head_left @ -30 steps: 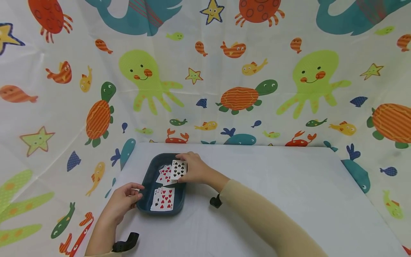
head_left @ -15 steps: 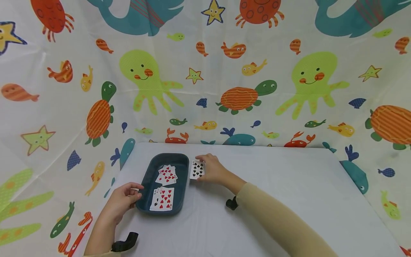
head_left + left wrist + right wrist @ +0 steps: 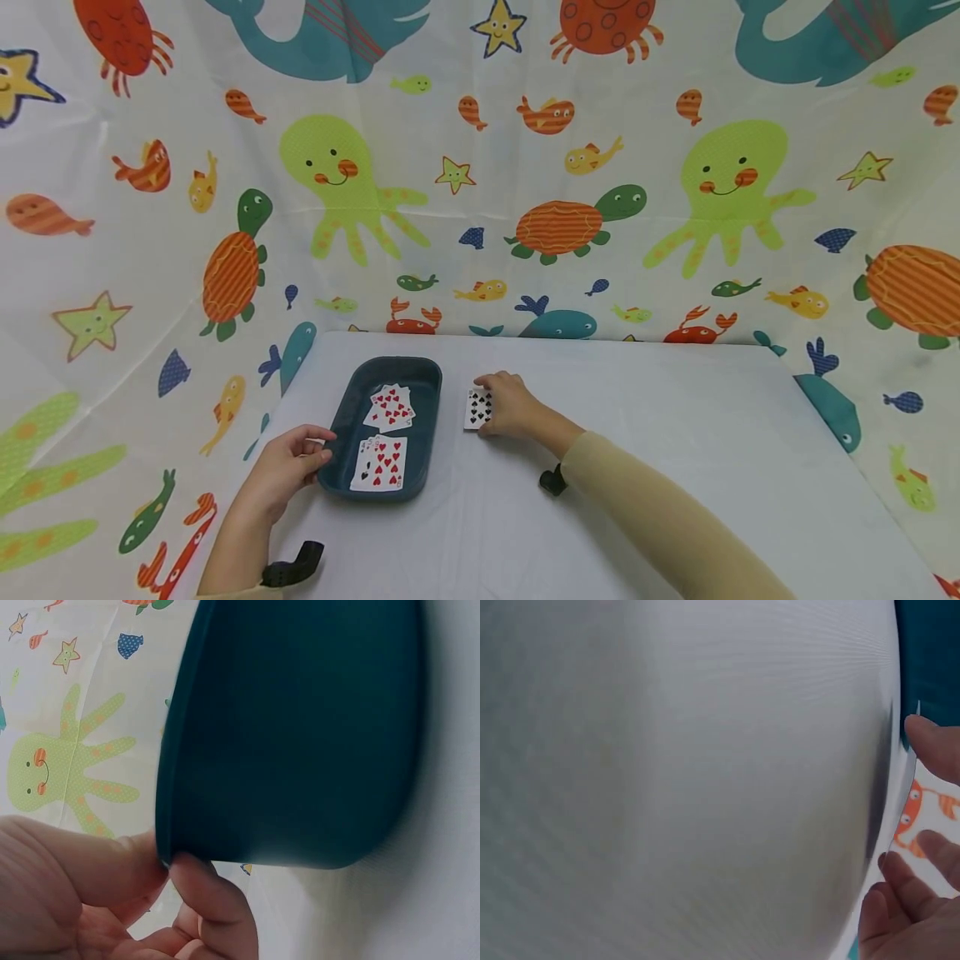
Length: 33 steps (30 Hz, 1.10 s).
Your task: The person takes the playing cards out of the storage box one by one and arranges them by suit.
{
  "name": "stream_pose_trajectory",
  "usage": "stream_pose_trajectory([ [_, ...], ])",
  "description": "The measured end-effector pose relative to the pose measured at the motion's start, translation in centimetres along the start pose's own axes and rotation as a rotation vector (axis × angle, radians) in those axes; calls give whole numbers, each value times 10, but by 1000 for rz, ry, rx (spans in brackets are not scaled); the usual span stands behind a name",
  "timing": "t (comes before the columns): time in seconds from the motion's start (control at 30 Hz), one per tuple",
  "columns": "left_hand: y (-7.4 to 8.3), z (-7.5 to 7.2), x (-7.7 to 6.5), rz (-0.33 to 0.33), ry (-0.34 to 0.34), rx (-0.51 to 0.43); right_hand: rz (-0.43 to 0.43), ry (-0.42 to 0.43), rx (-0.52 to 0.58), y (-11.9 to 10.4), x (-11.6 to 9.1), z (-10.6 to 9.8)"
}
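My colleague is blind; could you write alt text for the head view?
A person's right hand holds a black-suited playing card at a white table, to the right of a dark blue tray with two groups of face-up cards. Their left hand grips the tray. Behind hangs a cloth printed with sea creatures.

The tray (image 3: 300, 735) looks like moulded plastic, smooth and dark teal, mostly matt – a soft pale sheen shows low on its end wall in the left wrist view. The playing cards (image 3: 378, 463) inside look like smooth, printed paper stock, and the loose card (image 3: 477, 408) outside shows a thin, crisp edge. A white, matt cloth surface covers the desk (image 3: 712, 417), with fine weave-like lines up close. The backdrop (image 3: 465, 150) is printed cloth, dull and creased. The beige sleeve (image 3: 660, 521) is matt fabric; the black wrist mount (image 3: 296, 567) looks like plastic.
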<state>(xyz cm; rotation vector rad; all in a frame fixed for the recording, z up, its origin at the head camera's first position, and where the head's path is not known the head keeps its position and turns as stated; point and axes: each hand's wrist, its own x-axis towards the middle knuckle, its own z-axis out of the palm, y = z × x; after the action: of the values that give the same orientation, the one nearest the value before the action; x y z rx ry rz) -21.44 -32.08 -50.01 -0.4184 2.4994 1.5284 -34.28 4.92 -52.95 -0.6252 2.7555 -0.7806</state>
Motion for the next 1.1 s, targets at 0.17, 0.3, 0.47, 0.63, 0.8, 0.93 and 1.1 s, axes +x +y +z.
stream_pose_trajectory([
  [0.17,0,0,-1,-9,2,5,5,9,-9,2,1,5],
  [0.3,1,0,-1,-10,-2,-2,12,19,4,0,0,4],
  [0.47,1,0,0,-13,-1,-16,9,28,21,-1,-1,3],
  [0.63,-1,1,1,-16,3,-25,-12,27,34,-2,-1,2],
  [0.8,-2,1,4,-12,3,-38,-19,8,60,-7,-2,-1],
  [0.93,-2,0,6,-10,2,-37,-36,8,64,-14,-1,-6],
  [1.1,0,-1,9,-11,-8,-35,-63,25,49,-26,1,-11],
])
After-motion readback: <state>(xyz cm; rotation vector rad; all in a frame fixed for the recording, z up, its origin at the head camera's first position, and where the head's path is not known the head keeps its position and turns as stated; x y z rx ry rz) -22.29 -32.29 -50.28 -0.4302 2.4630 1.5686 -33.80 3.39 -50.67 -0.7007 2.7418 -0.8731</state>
